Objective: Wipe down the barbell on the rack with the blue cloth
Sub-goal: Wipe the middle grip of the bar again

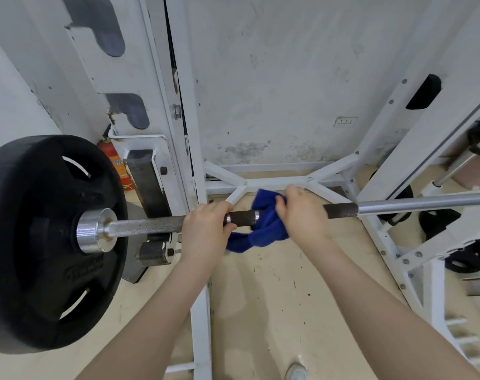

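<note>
The barbell (397, 205) runs across the view at waist height, resting on the white rack (184, 149). A black weight plate (41, 242) sits on its left sleeve. My left hand (206, 226) is wrapped around the knurled shaft just right of the rack upright. The blue cloth (263, 223) is draped around the bar and hangs below it. My right hand (301, 212) grips the cloth against the bar, a short way right of my left hand. A bare dark stretch of bar shows between the two hands.
A red fire extinguisher (115, 163) stands on the floor behind the plate, by the wall. More black plates (466, 256) rest low on the right. The rack's white base beams (277, 182) cross the beige floor under the bar. A shoe tip (296, 373) shows at the bottom.
</note>
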### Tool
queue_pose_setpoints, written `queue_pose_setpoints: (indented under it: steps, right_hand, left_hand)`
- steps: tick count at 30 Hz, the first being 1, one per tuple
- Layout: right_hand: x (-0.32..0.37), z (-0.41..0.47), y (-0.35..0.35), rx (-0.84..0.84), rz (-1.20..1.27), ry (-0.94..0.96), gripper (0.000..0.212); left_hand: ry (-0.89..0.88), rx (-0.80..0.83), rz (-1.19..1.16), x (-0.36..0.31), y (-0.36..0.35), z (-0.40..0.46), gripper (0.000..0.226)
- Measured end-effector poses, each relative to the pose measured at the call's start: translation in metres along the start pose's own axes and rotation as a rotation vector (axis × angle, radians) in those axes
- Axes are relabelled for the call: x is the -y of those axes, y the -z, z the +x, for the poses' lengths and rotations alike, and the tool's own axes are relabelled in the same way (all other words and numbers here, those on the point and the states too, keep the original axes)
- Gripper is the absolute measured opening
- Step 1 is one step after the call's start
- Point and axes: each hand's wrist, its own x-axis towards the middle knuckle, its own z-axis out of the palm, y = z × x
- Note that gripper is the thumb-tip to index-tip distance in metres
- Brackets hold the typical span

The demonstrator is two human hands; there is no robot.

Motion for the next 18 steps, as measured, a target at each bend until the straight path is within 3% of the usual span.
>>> queue_pose_setpoints:
  steps: [4,8,10,14,18]
  right_hand:
    - [0.007,-0.002,-0.005,-0.059,-0.039,0.031,0.025]
    - [0.036,-0.011,-0.013,-0.078,0.094,0.268,0.02]
    - [0.016,-0.006,-0.008,-0.004,0.014,0.218,0.024]
    - [-0.04,0.004,0.007,-0.11,-0.037,0.031,0.021]
    - [-0.019,0.003,-0.004,-0.097,0.05,0.092,0.02]
  left_hand:
    - [-0.012,-0.036,0.002,-0.002,-0.003,-0.002,0.025]
    - [-0.011,-0.037,0.026,-0.002,-0.006,-0.002,0.026]
    - [0.006,-0.05,0.028,-0.003,-0.007,-0.003,0.025]
    - [-0.021,-0.075,0.066,-0.01,-0.01,-0.007,0.02]
    - [0.002,-0.078,0.058,-0.019,-0.014,-0.004,0.03]
